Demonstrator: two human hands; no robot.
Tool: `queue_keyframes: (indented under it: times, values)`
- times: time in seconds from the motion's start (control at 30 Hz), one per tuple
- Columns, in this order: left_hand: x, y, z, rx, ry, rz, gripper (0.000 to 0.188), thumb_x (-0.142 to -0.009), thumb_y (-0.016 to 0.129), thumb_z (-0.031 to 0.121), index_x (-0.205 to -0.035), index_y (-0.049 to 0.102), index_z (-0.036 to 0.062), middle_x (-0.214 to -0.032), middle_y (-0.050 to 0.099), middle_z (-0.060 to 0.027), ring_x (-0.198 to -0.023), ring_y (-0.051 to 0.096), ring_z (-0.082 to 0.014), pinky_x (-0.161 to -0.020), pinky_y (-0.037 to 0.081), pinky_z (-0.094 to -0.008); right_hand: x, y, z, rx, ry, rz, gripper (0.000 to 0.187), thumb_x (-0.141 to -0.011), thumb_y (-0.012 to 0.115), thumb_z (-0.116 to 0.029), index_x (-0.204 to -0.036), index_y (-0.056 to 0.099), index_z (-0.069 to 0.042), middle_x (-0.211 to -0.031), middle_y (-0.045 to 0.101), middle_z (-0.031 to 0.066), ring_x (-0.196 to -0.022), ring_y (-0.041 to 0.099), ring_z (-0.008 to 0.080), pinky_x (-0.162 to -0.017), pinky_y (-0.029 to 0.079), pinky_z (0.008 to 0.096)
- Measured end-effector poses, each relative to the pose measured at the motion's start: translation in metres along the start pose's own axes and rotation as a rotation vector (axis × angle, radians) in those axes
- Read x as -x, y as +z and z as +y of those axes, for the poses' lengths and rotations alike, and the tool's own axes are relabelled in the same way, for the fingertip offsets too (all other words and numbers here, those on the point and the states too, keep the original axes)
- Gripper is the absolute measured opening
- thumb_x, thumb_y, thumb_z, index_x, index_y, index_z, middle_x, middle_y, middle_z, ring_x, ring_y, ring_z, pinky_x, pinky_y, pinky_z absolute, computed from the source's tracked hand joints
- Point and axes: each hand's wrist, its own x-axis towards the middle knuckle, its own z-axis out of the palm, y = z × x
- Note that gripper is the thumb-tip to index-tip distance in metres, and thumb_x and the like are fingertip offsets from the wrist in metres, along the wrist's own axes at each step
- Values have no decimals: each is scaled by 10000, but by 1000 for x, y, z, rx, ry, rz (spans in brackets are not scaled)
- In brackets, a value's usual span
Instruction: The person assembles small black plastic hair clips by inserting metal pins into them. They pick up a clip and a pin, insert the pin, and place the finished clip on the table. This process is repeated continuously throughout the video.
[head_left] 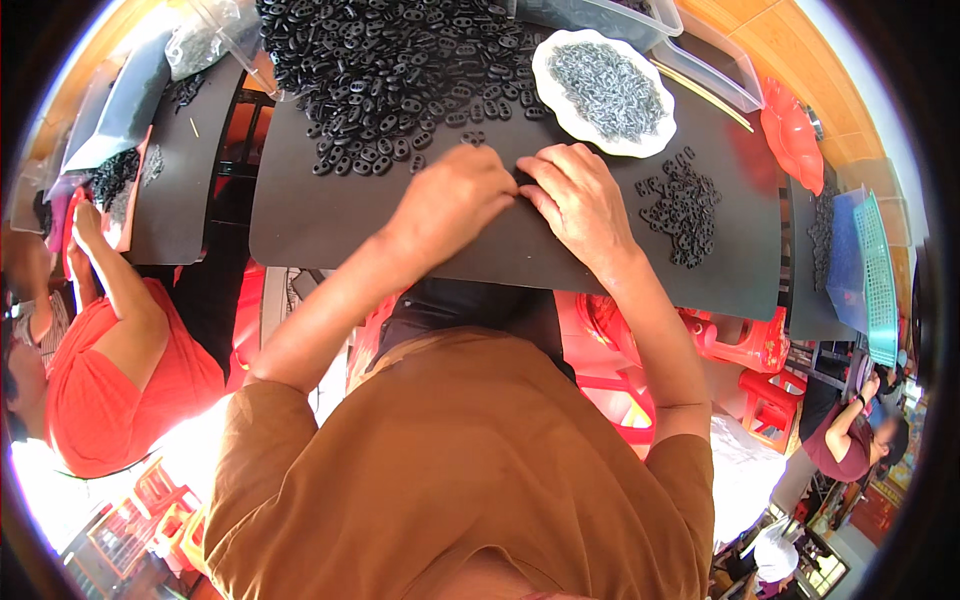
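Observation:
My left hand (455,195) is closed, with its fingers pinched together near the table's front middle; it is slightly blurred, and what it holds is hidden. My right hand (580,205) comes up close against it. A small black plastic piece (524,180) shows between the right thumb and fingers, mostly covered. Beyond the hands spreads a large heap of black oval plastic pieces (390,80) with holes in them. A white scalloped bowl (570,128) of small silvery metal parts (610,90), apparently screws, stands just past my right hand.
A smaller pile of black pieces (682,215) lies right of my right hand on the dark table (330,225). Clear plastic bins (715,70) and a red scalloped dish (792,135) stand at the far right. A person in red (130,370) sits at a neighbouring table on the left.

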Motion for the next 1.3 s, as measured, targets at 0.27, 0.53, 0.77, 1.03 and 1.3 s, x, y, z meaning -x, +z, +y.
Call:
queue_keyframes:
  times: [0.27,0.53,0.77,1.03,1.3]
  values:
    - [13,-15,5,81,-3,63,145,-785,741,45,-923,702,67,-964,669,-65,-916,632,-286,-799,532,-371,16,-8,15,99,15,57,210,-746,736,-38,-945,675,-65,-849,605,47,-799,602,249,-729,507,369]
    - [23,-61,-30,-233,-182,36,187,-802,742,83,-977,686,51,-907,633,-80,-868,595,-291,-773,499,-390,15,-11,19,122,-22,103,187,-755,709,5,-925,671,-61,-849,614,42,-798,601,246,-729,498,370]
    - [21,-55,-32,-161,-174,36,166,-830,704,56,-992,672,38,-932,630,-109,-905,613,-313,-786,506,-405,-1,-15,7,57,-36,240,163,-779,687,40,-908,655,-54,-860,626,68,-813,620,256,-718,507,376]
    - [-6,-49,-27,-125,-101,79,149,-827,689,48,-976,679,47,-940,643,-110,-896,634,-322,-764,525,-406,-7,16,-21,-239,-5,146,213,-766,667,71,-946,633,-36,-864,606,101,-755,635,287,-654,528,382]
    - [-112,15,-31,-83,164,-9,133,-822,701,141,-928,724,64,-935,687,-90,-919,662,-300,-795,538,-414,-4,18,-14,-141,-92,114,152,-758,678,38,-885,644,-39,-829,604,83,-736,634,267,-650,537,369]
